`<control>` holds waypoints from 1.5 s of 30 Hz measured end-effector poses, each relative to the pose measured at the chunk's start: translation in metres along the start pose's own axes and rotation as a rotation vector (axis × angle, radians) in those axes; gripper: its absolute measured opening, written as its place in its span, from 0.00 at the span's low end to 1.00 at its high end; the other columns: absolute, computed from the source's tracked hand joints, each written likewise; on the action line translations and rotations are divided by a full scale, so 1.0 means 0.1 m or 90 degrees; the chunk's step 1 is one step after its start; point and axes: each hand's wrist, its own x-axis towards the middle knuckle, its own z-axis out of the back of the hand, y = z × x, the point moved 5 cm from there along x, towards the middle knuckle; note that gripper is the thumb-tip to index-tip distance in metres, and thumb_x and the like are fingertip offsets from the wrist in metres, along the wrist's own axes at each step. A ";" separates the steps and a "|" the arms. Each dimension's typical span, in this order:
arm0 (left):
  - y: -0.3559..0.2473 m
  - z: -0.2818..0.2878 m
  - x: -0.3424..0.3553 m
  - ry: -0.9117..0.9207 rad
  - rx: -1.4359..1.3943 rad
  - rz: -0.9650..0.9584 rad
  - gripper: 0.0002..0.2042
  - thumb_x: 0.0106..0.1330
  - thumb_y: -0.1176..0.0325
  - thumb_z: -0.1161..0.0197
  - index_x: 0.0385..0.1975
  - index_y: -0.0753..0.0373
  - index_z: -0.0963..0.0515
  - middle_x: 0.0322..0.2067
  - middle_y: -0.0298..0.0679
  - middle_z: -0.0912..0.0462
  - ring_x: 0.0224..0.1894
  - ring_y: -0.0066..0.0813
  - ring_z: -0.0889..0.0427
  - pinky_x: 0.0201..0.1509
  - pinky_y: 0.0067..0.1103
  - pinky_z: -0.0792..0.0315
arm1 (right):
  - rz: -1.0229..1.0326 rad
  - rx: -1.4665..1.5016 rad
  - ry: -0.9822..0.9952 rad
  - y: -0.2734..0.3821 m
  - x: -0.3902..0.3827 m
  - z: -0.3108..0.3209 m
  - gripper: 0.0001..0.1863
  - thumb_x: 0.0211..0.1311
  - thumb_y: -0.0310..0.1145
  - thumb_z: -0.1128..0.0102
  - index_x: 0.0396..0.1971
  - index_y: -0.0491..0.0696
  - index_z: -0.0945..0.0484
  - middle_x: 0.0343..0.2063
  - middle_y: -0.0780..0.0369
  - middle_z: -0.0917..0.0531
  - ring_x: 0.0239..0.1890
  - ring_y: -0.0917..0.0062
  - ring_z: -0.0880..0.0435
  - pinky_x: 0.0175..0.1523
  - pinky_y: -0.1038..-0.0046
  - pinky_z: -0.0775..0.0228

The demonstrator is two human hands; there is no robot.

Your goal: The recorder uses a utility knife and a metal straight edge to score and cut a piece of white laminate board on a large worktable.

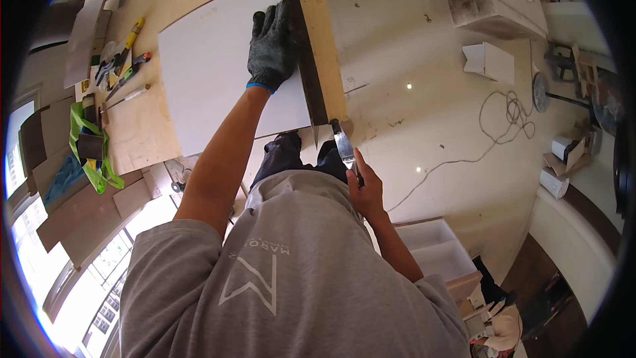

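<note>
My left hand (272, 48), in a dark grey glove with a blue cuff, lies flat with fingers stretched out. It presses on a white board (212, 59), its edge against a long dark strip (308, 69) along the board's right side. My bare right hand (366, 189) is closed around the handle of a flat metal-bladed hand tool (344, 144). The tool points away from me, its dark far end close to the near end of the strip. A thin pointed sliver (316, 135) sticks out there. Whether the tool touches the strip, I cannot tell.
The board lies on a plywood worktop (142, 129). To its left are a yellow-handled tool (136, 30), pliers-like tools and a bright green bag (83, 139). A cable (457, 160) trails over the floor at right. A white open box (430, 245) stands behind; another person (503, 328) is at lower right.
</note>
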 end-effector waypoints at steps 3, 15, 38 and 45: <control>-0.01 -0.01 -0.01 -0.005 0.019 -0.020 0.29 0.66 0.63 0.49 0.66 0.68 0.40 0.62 0.56 0.33 0.67 0.53 0.39 0.74 0.41 0.55 | -0.117 0.010 0.076 0.10 0.02 0.04 0.27 0.64 0.29 0.43 0.63 0.41 0.33 0.47 0.49 0.19 0.45 0.65 0.16 0.51 0.72 0.27; -0.02 0.00 0.00 0.005 0.002 -0.013 0.29 0.66 0.62 0.50 0.66 0.66 0.41 0.64 0.54 0.35 0.68 0.53 0.40 0.74 0.42 0.55 | -0.072 0.032 0.029 0.04 0.02 0.07 0.27 0.63 0.28 0.42 0.62 0.41 0.32 0.50 0.48 0.19 0.50 0.64 0.17 0.54 0.71 0.28; -0.02 -0.03 0.01 0.006 0.010 0.001 0.29 0.67 0.60 0.50 0.67 0.66 0.42 0.64 0.54 0.35 0.68 0.52 0.41 0.75 0.41 0.56 | 0.023 -0.194 0.038 0.18 0.00 0.00 0.27 0.63 0.28 0.42 0.64 0.46 0.32 0.31 0.56 0.21 0.26 0.72 0.22 0.36 0.72 0.28; 0.00 -0.03 0.00 0.015 0.062 -0.027 0.29 0.67 0.61 0.51 0.67 0.68 0.42 0.64 0.54 0.35 0.68 0.52 0.41 0.75 0.41 0.56 | -0.070 0.122 0.096 0.13 0.11 -0.10 0.30 0.63 0.27 0.42 0.66 0.46 0.36 0.20 0.62 0.31 0.23 0.83 0.37 0.32 0.80 0.37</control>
